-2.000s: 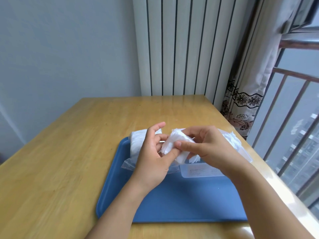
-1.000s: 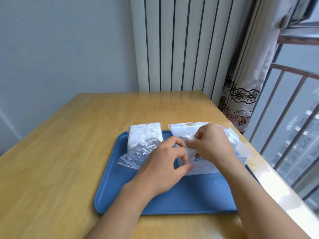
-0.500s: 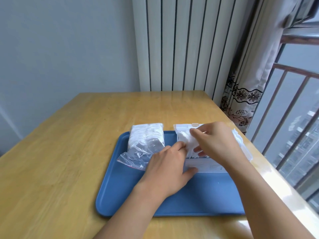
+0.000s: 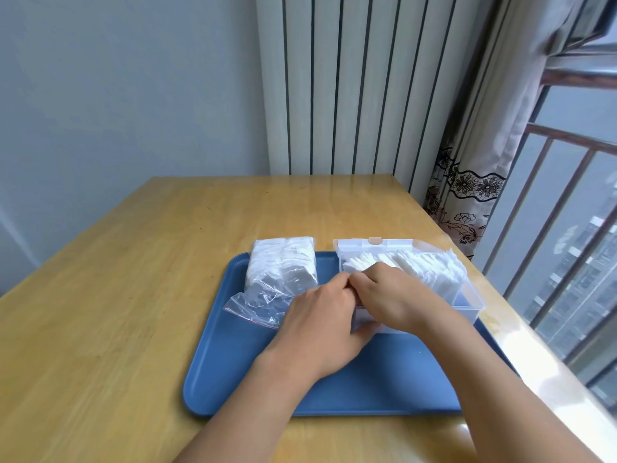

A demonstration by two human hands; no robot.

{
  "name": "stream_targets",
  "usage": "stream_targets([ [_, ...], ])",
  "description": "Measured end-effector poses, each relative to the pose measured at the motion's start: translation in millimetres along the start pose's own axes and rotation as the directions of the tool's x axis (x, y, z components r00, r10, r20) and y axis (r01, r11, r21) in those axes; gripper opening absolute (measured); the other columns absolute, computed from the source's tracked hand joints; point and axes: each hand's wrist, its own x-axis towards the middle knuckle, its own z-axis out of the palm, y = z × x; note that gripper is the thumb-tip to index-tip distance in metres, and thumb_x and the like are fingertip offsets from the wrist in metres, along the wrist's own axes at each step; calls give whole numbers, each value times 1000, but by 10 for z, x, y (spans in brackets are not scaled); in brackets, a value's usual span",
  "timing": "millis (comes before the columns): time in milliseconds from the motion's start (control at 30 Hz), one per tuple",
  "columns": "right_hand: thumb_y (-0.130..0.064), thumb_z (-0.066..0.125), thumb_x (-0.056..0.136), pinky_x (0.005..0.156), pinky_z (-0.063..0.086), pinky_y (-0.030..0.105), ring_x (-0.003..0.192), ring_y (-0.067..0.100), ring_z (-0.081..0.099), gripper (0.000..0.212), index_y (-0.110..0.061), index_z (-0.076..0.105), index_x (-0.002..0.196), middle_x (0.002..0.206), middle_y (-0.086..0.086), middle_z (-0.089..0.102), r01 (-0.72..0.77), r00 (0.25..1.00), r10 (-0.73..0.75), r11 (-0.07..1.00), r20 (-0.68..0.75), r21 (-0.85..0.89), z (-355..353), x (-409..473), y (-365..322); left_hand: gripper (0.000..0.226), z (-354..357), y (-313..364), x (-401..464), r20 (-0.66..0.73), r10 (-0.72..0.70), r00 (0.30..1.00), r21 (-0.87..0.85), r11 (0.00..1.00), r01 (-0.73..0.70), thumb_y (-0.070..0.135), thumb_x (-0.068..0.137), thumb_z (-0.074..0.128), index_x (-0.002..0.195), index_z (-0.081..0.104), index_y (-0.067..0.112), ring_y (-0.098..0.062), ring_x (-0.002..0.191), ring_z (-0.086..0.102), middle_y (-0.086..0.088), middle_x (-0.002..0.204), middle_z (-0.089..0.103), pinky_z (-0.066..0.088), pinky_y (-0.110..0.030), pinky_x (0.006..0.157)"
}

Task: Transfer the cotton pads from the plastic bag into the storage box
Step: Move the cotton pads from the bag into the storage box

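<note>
Both your left hand (image 4: 322, 315) and right hand (image 4: 389, 295) pinch pads (image 4: 420, 265) into the box (image 4: 467, 295); next, judge another batch from the bag (image 4: 277, 275) beside it.

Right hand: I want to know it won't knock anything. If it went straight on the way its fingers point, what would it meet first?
Probably the pads standing in the box: the right hand points up-left into it. Depth is unclear.

— The table (image 4: 140, 295) is varnished wood, glossy toward the far edge. On it, the tray (image 4: 334, 379): smooth blue plastic, fairly matt.

— And the bag (image 4: 267, 295) on the tray?

— Thin clear plastic, crinkled and shiny, with soft white fibrous pads (image 4: 283, 262) inside. Beside it, the box (image 4: 467, 295) is clear hard plastic.
</note>
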Motion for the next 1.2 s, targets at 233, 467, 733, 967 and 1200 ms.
stream_targets([
  [233,-24,37,98,56,29,33,65,20,42,37,-12,42,63,70,5,49,19,1000,-19,1000,-4,-4,4,14,24,13,-18,-60,-9,-85,99,991,-194,974,-114,37,86,68,87,73,24,-11,67,49,12,80,55,41,-25,63],
  [467,-20,59,94,64,58,41,58,21,68,26,-8,74,77,60,3,72,270,933,-194,934,-302,235,-162,-175,-45,59,-602,-362,-122,-382,28,924,-336,927,-167,14,66,72,124,64,26,-13,90,60,11,125,59,44,-16,71],
  [733,-13,53,85,75,56,27,83,15,69,30,-17,77,101,93,1,78,578,807,-591,792,10,197,382,-522,-487,88,-592,-902,-187,-44,-273,961,-213,942,258,39,56,85,135,46,45,-9,122,50,21,128,39,51,-35,99],
  [967,-22,41,93,80,52,37,92,17,60,29,-21,62,112,102,-6,64,596,794,-601,800,-97,-70,511,-373,-384,52,-685,-829,-201,-192,-340,921,-242,925,291,48,55,94,87,57,30,-12,73,54,7,91,56,45,-15,62],
  [1200,-25,43,100,68,43,40,70,23,48,12,-19,52,95,79,-1,52,530,825,-551,832,-127,-167,463,-401,-408,35,-704,-805,-198,-37,-343,938,-277,906,321,22,55,91,69,59,24,-9,51,51,9,60,56,48,-28,52],
])
